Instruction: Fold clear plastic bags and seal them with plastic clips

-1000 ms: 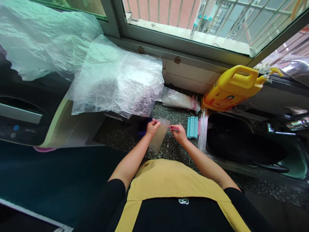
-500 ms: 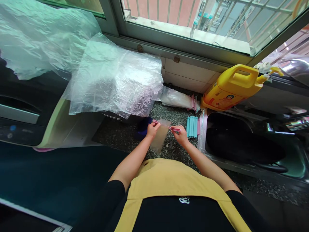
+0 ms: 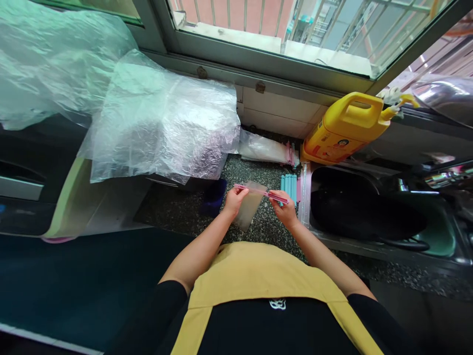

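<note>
My left hand [image 3: 235, 201] pinches the left end of a pink bag clip [image 3: 254, 190] together with the top edge of a clear plastic bag [image 3: 248, 211]. The bag hangs below the clip, over the speckled countertop. Closed around the clip's right end is my right hand [image 3: 285, 211], and part of the pink strip sticks out past its fingers. Whether the clip is fully snapped along the bag I cannot tell. Just beyond my right hand lies a row of teal bag clips [image 3: 288, 185], with a pink clip [image 3: 298, 189] beside it.
A filled clear bag with pink clips at its end [image 3: 264, 148] lies near the wall. The yellow jug with a pump [image 3: 342, 130] stands beside the sink [image 3: 305, 197], which holds a black pan [image 3: 365, 207]. Large plastic sheeting [image 3: 166, 123] covers things at left.
My right hand has slid right along the clip, away from my left hand. The pink clip now shows as one long strip across the bag's top. The view has shifted slightly.
</note>
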Motion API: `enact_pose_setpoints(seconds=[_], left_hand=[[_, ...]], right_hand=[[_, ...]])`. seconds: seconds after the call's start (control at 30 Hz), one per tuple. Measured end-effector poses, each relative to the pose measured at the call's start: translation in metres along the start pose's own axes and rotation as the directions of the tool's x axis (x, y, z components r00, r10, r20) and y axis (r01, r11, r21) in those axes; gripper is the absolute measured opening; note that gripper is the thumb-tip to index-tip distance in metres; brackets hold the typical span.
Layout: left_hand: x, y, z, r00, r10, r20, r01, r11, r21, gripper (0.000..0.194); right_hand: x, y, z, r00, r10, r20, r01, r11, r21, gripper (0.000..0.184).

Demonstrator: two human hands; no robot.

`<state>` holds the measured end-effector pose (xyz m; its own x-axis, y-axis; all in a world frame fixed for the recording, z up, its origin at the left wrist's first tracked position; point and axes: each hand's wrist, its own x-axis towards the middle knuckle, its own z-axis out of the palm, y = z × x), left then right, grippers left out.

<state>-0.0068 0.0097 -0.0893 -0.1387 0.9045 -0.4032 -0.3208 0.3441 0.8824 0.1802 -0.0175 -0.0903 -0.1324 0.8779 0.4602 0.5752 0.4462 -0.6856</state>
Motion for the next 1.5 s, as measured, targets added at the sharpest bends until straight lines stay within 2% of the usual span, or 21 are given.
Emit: enact_pose_setpoints(seconds=[0.2, 0.4, 0.57, 0.67, 0.83, 1.0, 1.1, 1.23, 1.33, 1.5], left_hand=[[-0.007, 0.002, 0.003, 1.000, 0.003, 0.029, -0.003, 1.000, -0.012, 0.021], [-0.012, 0.003, 0.003, 0.997, 0.000, 0.079, 0.001, 1.000, -0.014, 0.021], [-0.018, 0.010, 0.005, 0.992, 0.005, 0.127, -0.003, 1.000, -0.015, 0.022], [-0.022, 0.015, 0.007, 0.990, 0.015, 0.140, -0.007, 0.999, -0.053, 0.023], [-0.026, 0.019, 0.011, 0.991, 0.009, 0.135, 0.002, 0.997, -0.083, 0.022], [-0.026, 0.020, 0.012, 0.993, 0.001, 0.118, 0.013, 0.994, -0.113, 0.022], [-0.027, 0.021, 0.012, 0.992, 0.000, 0.124, 0.014, 0.994, -0.113, 0.023], [-0.027, 0.022, 0.010, 0.990, 0.025, 0.139, -0.011, 0.995, -0.099, 0.023], [-0.027, 0.021, 0.009, 0.989, 0.046, 0.140, -0.033, 0.995, -0.093, 0.022], [-0.026, 0.020, 0.008, 0.990, 0.039, 0.133, -0.030, 0.997, -0.073, 0.017]], right_hand=[[0.006, -0.010, -0.008, 0.995, -0.093, -0.041, 0.091, 0.995, -0.048, 0.015], [0.011, -0.014, -0.010, 0.994, -0.107, 0.007, 0.107, 0.994, -0.035, 0.019], [0.015, -0.014, -0.012, 0.984, -0.173, 0.043, 0.172, 0.985, 0.009, 0.025], [0.017, -0.016, -0.012, 0.985, -0.161, 0.054, 0.160, 0.987, 0.024, 0.026], [0.018, -0.021, -0.011, 0.996, -0.049, 0.080, 0.044, 0.996, 0.072, 0.028], [0.019, -0.018, -0.006, 0.977, 0.159, 0.139, -0.192, 0.942, 0.275, 0.051], [0.021, -0.017, -0.004, 0.911, 0.316, 0.265, -0.401, 0.829, 0.390, 0.065], [0.025, -0.020, -0.005, 0.790, 0.427, 0.440, -0.608, 0.636, 0.475, 0.059], [0.028, -0.025, -0.007, 0.758, 0.456, 0.466, -0.651, 0.564, 0.508, 0.049], [0.030, -0.031, -0.007, 0.782, 0.475, 0.404, -0.623, 0.574, 0.532, 0.040]])
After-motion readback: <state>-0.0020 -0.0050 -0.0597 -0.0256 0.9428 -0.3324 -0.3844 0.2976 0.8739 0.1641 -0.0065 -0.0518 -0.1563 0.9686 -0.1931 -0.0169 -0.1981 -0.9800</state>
